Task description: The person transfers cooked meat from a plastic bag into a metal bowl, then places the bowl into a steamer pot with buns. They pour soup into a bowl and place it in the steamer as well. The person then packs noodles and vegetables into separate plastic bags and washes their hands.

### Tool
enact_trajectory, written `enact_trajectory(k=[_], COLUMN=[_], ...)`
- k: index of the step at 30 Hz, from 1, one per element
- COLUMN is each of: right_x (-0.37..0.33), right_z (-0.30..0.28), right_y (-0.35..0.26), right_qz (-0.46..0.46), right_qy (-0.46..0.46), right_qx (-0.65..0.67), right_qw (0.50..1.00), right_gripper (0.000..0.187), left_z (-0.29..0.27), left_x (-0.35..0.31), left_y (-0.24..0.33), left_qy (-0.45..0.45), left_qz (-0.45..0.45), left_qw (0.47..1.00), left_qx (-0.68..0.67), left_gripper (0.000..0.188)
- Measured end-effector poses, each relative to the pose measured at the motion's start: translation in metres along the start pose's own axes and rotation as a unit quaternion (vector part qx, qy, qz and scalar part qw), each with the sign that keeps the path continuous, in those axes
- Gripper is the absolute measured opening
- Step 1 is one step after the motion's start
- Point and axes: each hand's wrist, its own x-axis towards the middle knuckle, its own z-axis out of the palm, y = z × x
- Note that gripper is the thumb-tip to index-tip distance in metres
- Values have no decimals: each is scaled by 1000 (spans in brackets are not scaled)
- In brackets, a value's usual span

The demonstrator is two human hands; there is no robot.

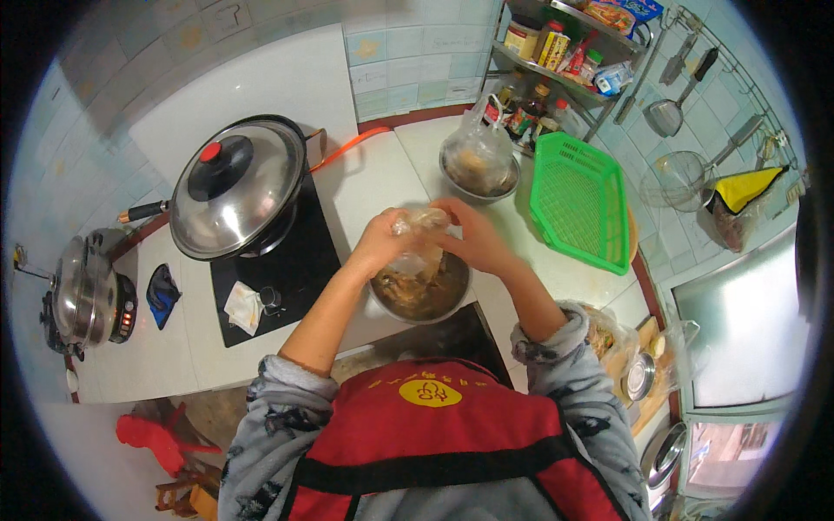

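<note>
Hanging over a metal bowl (417,320) mid-frame, a clear plastic bag (423,246) is grasped by the left hand (379,242) and right hand (478,240), grip partly hidden by crinkles. Murky brownish contents (417,293) can't really be made out. Tiled wall (421,65)'s seen behind the white table (380,178).

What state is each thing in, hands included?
Round metal near bowl: uncovered, holding brown contents.
Clear plastic bag: crumpled, above that bowl.
Left bare hand: gripping the bag.
Right bare hand: gripping the bag.
Round metal far bowl: uncovered, containing a translucent loop-handled plastic bag.
Large silver domed lid: on.
Silver round pot: lidded.
Black control panel: lights lit orange.
Green plastic basket: lidless.
</note>
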Motion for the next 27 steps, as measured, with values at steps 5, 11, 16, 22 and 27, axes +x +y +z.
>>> enact_trajectory(k=[5, 11, 16, 22, 27], right_x=[-23, -21, -18, -15, -16], right_z=[2, 36, 37, 29, 27], right_y=[50, 65, 66, 65, 62], right_qz=[127, 165, 130, 107, 116], right_qy=[-57, -46, 10, 17, 28], right_qx=[-19, 128, 148, 163, 160], right_qw=[990, 977, 980, 981, 980], right_gripper=[49, 22, 9, 8, 18], left_z=[-8, -11, -25, -38, -31], left_x=[-4, -6, -7, -8, -6], left_y=[10, 22, 19, 21, 21], left_qy=[-15, -12, 19, 42, 34], left_qz=[-29, -34, -24, -48, -44], left_qw=[989, 969, 963, 983, 974], left_qx=[-145, -243, -269, -172, -220], left_gripper=[29, 31, 33, 27, 34])
